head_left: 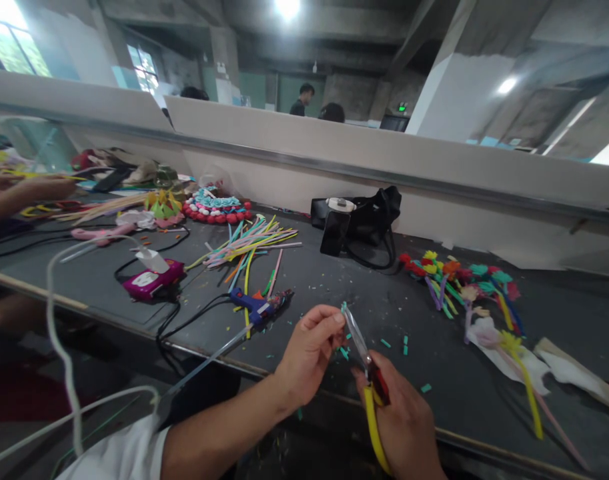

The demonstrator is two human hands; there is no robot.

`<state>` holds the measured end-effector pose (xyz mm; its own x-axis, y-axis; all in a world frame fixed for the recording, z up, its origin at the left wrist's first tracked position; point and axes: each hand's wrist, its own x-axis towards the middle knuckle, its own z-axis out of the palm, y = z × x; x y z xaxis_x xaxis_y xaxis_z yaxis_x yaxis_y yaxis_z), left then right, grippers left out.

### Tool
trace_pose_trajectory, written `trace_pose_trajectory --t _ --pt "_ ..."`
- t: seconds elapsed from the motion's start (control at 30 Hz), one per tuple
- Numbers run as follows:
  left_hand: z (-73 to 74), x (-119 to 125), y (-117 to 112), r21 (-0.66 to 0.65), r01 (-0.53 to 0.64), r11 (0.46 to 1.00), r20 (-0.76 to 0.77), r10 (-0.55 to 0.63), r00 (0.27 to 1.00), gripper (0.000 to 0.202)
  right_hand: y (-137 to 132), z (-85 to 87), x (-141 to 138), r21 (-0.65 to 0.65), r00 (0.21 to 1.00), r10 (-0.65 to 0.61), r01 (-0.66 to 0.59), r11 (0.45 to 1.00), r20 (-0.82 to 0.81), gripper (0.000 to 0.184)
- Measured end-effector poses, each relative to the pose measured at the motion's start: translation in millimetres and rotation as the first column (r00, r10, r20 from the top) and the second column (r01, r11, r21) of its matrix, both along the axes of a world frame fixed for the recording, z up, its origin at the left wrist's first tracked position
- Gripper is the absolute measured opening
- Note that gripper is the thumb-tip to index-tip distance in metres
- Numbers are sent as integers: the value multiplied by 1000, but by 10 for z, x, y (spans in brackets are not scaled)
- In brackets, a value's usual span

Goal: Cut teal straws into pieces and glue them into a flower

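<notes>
My right hand [404, 417] is wrapped around scissors [358, 337] with yellow and red handles. Their blades point up and away, nearly together, and the tips meet a small teal piece [344, 307]. Thumb and forefinger of my left hand [309, 350] pinch at that teal piece beside the blade tips; most of it is hidden by the fingers. Short teal offcuts [405, 345] lie scattered on the dark table [364, 283] around both hands.
Left of my hands lies a blue glue gun [257, 307] with a cable. Beyond it are a pile of coloured strips [251, 241] and a purple power socket [154, 280]. A black bag [371, 220] stands behind, with fabric flowers [451, 270] at right. Another person's hand [49, 188] works at far left.
</notes>
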<state>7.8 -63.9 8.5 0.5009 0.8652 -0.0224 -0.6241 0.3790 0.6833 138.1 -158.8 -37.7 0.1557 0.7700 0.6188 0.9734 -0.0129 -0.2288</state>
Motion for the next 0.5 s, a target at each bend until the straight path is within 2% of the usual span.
trace_pose_trajectory --t 0.23,0.3,0.4,0.5 --pt "39 -44 30 228 -103 968 -253 161 954 17 -13 -54 42 50 995 -5 0 999 96 42" --pt "65 -71 51 310 -99 946 -305 198 932 17 -21 -53 40 47 996 -4 0 999 94 41" --pt "100 -115 84 460 -83 884 -381 281 881 16 -31 -39 36 6 999 4 -5 1000 53 39" --pt "112 -135 99 499 -81 863 -401 312 861 17 -39 -11 33 -41 1000 15 -15 999 11 38"
